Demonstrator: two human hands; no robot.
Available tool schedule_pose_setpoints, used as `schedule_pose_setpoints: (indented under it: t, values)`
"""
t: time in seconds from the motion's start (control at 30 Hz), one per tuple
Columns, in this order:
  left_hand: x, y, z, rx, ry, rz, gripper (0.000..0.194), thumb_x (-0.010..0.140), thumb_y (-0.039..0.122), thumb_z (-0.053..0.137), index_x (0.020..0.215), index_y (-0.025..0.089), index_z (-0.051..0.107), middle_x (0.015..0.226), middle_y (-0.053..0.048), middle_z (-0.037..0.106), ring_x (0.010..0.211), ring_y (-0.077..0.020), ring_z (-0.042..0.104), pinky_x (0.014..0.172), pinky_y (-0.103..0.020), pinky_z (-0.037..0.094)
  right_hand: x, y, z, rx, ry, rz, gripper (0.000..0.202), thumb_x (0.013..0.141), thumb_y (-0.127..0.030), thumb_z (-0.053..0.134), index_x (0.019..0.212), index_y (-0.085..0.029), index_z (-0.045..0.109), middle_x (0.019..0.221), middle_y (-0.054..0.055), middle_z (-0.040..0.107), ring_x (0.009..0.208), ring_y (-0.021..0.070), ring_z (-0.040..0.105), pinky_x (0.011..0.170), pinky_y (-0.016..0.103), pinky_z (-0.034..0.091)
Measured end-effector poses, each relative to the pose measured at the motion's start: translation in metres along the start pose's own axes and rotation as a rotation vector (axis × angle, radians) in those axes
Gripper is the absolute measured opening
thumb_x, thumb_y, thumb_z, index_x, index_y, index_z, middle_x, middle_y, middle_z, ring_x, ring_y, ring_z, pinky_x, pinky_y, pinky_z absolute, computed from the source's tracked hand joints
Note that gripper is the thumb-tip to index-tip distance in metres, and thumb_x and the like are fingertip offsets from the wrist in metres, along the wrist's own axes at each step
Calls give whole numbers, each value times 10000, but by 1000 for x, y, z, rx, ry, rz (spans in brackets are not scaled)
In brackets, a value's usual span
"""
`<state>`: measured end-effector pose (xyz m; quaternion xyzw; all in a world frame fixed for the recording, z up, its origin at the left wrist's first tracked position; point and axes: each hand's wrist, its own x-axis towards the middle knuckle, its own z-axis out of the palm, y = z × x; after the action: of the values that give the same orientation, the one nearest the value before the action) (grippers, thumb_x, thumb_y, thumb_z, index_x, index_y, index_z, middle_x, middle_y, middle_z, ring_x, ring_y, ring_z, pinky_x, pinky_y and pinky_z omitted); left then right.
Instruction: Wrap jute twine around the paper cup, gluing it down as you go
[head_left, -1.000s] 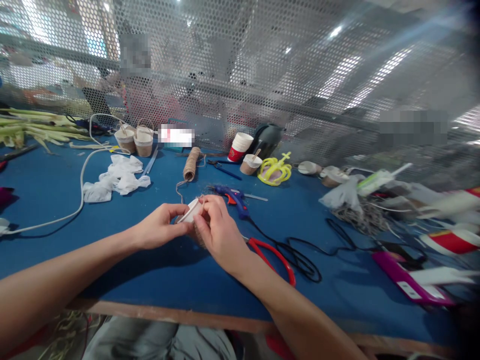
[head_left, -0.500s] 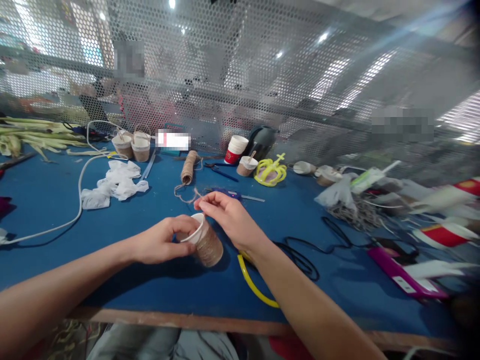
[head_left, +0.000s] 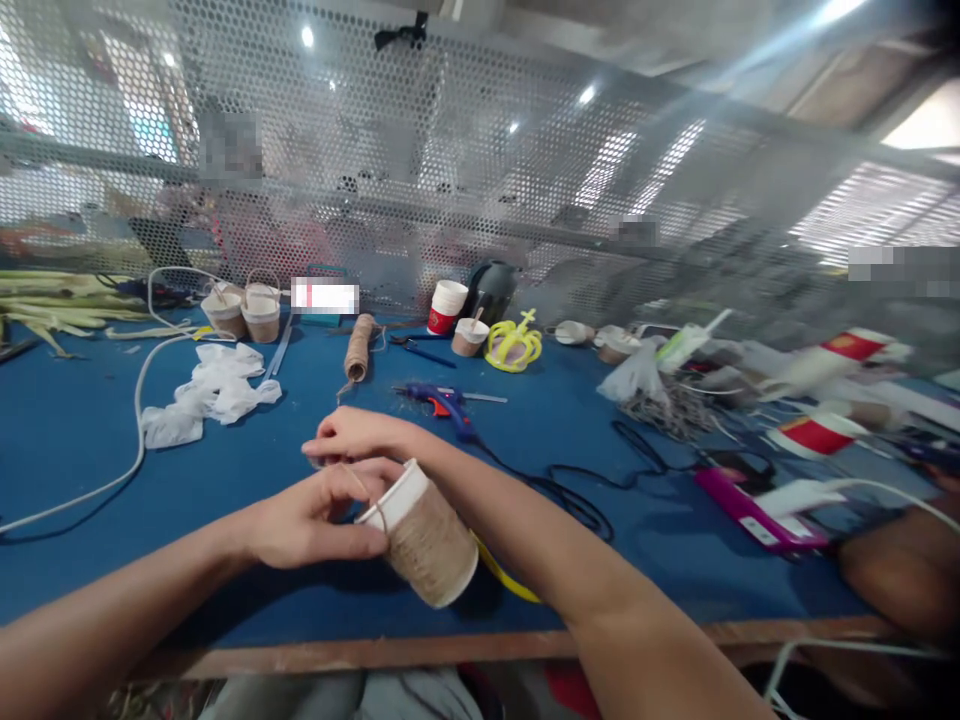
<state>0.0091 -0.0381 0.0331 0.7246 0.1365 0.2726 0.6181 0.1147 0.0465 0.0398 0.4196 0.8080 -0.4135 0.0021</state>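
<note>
My left hand grips a paper cup by its white rim, fingers inside and thumb outside. Brown twine is wound round the cup's wall, and the cup tilts with its mouth toward the left. A loose strand of twine crosses the rim and passes over the left fingers. Just beyond, my right hand is closed on the twine, its fingertips partly hidden. The twine spool lies behind it, its loose end trailing down toward that hand. A blue glue gun rests to the right of the hands.
Crumpled white plastic and a white cable lie left. Small twine-covered baskets, a red-and-white cup stack and a yellow crown-shaped piece stand at the back. Right are a purple box and another person's arm.
My right hand has moved left across the cup, drawing the twine over the rim. The cup has come nearer and turned slightly. The glue gun is now uncovered. The view has shifted right.
</note>
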Motion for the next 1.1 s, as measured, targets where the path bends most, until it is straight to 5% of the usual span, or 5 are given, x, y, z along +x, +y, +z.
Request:
schedule_pose_setpoints:
  t: [0.23,0.47,0.73,0.93,1.1]
  values:
    - [3,-20,-12,-50,286,8,124,745,250,600,692,139,582,1119,-64,479,1104,-215,416,989,-350,264,-56,59,-58,-242,543,332,267,810,-319,417,701,-127,566,756,122,634,667,171,586,562,252,400]
    - [6,-25,-13,4,338,-43,202,719,322,616,681,130,565,1122,-94,480,1112,-241,410,984,-382,274,-77,105,-49,-242,671,482,157,588,-155,630,500,-173,501,589,79,617,672,212,598,573,271,409]
    - [6,-28,-20,144,329,-18,215,760,340,561,714,131,578,1099,-101,507,1135,-246,392,992,-407,271,-96,77,-49,106,835,269,237,712,-155,533,944,-137,488,706,34,618,552,110,576,530,236,469]
    - [7,-32,-25,136,366,-45,199,756,330,569,722,134,584,1113,-101,502,1131,-238,406,995,-383,274,-130,45,-35,411,682,43,223,724,-347,581,785,-135,550,561,-1,571,443,81,506,431,204,424]
    - [8,-34,-30,171,417,-53,215,758,336,565,721,126,590,1073,-107,521,1096,-236,436,977,-378,298,-141,30,-13,327,622,60,216,749,-357,540,758,-144,572,445,-34,504,384,83,464,396,204,406]
